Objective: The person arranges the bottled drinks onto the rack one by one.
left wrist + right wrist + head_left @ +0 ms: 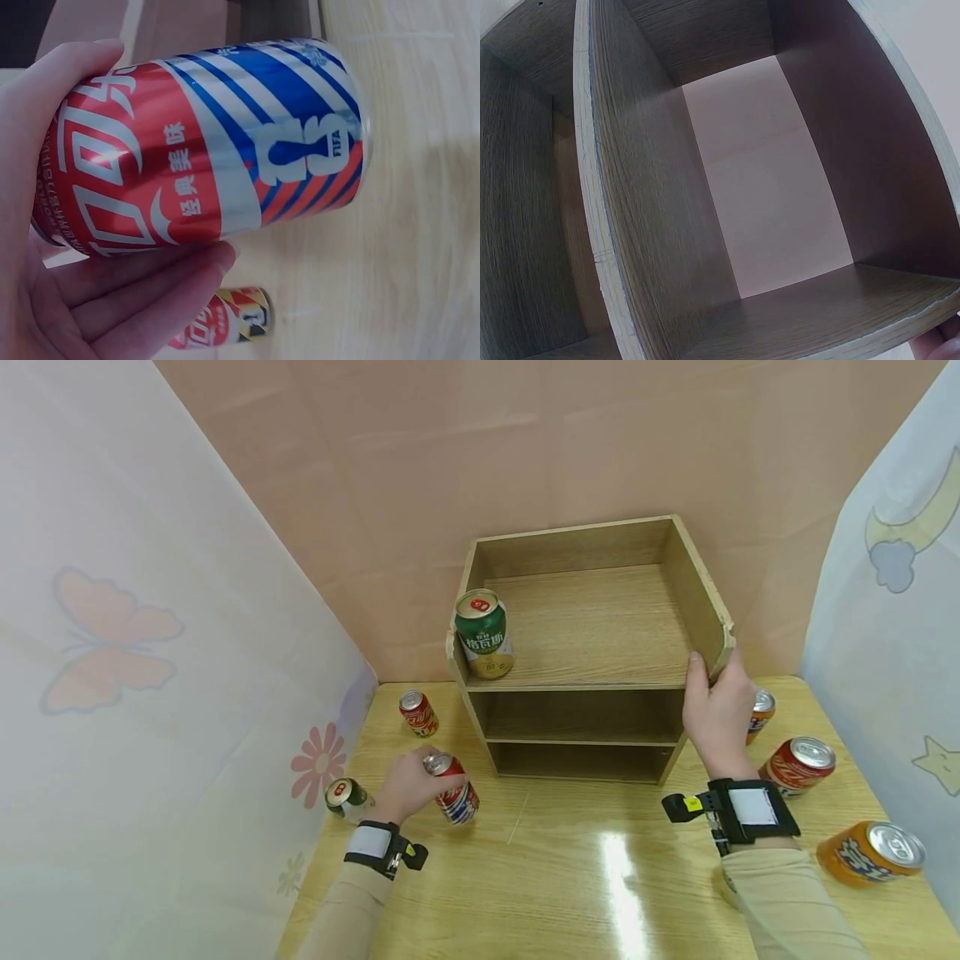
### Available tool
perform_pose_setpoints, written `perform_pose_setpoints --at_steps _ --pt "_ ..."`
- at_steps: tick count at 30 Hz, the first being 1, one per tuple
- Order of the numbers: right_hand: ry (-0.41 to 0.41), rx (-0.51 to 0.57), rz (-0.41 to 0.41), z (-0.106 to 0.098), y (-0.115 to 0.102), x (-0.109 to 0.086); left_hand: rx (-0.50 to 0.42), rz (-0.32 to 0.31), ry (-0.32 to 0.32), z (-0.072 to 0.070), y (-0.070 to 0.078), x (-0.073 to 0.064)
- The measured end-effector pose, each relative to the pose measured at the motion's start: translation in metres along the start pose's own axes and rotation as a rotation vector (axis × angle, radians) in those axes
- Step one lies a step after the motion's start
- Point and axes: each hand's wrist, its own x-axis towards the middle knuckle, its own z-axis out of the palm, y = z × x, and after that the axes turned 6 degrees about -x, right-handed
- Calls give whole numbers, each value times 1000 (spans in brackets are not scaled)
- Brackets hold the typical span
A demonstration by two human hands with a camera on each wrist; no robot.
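My left hand [408,785] grips a red cola can [459,793] near its top, left of the wooden shelf's foot. Blue, white and red stripes cover the lower part of this cola can [277,127] in the left wrist view. Whether its base touches the table cannot be told. With my right hand [718,714] I hold the front edge of the right side wall of the wooden shelf [600,610], thumb on the inner side. A green and gold can [483,635] stands upright on the shelf's top level, at the left.
Behind my left hand stands a red and yellow can [418,714]; a green can [347,797] is left of it. Right of the shelf are an orange can [761,714], a red can [798,768] and another orange can [870,856]. Fabric walls [525,443] enclose the table [540,877].
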Motion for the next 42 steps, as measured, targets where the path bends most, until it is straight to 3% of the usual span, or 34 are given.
perform_pose_setpoints --at_steps 7,20,27,32,42 --pt "-3 -3 6 0 1 0 54 25 44 1 19 0" --pt "-8 -5 5 -1 0 0 37 175 82 2 65 -7" --pt "-17 3 7 -1 0 0 -51 314 138 3 87 -11" --pt "-14 -3 9 -1 0 0 -84 376 170 6 94 -9" --pt "-13 -8 7 -1 -1 0 -99 484 297 18 98 -5"
